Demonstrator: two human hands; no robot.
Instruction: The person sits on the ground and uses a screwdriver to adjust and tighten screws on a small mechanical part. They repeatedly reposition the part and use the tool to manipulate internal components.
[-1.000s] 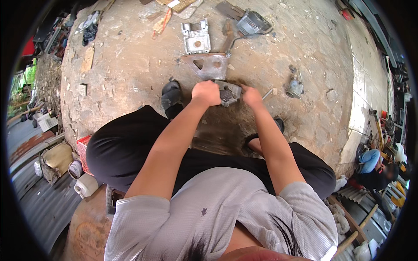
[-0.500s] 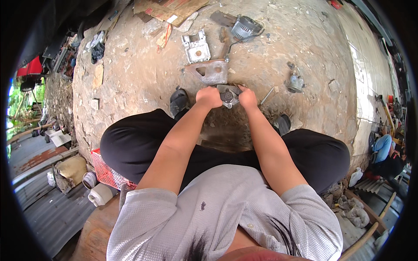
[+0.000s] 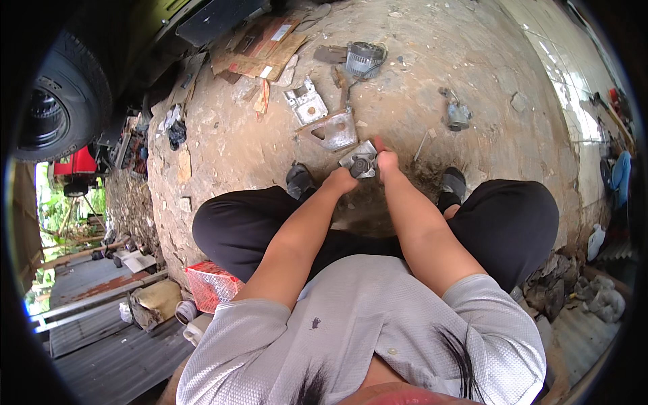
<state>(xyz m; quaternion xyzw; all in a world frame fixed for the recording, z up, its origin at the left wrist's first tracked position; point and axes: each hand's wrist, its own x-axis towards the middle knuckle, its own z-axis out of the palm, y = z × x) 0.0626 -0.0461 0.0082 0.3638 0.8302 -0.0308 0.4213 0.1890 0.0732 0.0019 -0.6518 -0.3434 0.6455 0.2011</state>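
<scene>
Between my two hands is a grey cast-metal machine part (image 3: 364, 151) with a dark round boss on its near side. My left hand (image 3: 341, 181) is closed on its left near corner. My right hand (image 3: 387, 164) grips its right edge, with a finger stretched along the far side. The part is tilted, and its underside is hidden. Just beyond it lies a flat metal bracket (image 3: 343, 128) with a triangular hole. A silver metal housing (image 3: 310, 108) with a round hole touches or nearly touches that bracket's far edge.
Farther off are a finned alternator-like unit (image 3: 365, 59) and a rusty bar (image 3: 339, 79). A small metal canister (image 3: 458, 116) and a thin rod (image 3: 421, 145) lie to the right. Cardboard (image 3: 270, 54), a vehicle wheel (image 3: 57, 101) and a red crate (image 3: 210, 287) are leftward.
The metal part has turned and tilted in my hands, and its broad, pale face now shows. My left hand has come nearer to me. The view has shifted, bringing in the vehicle wheel.
</scene>
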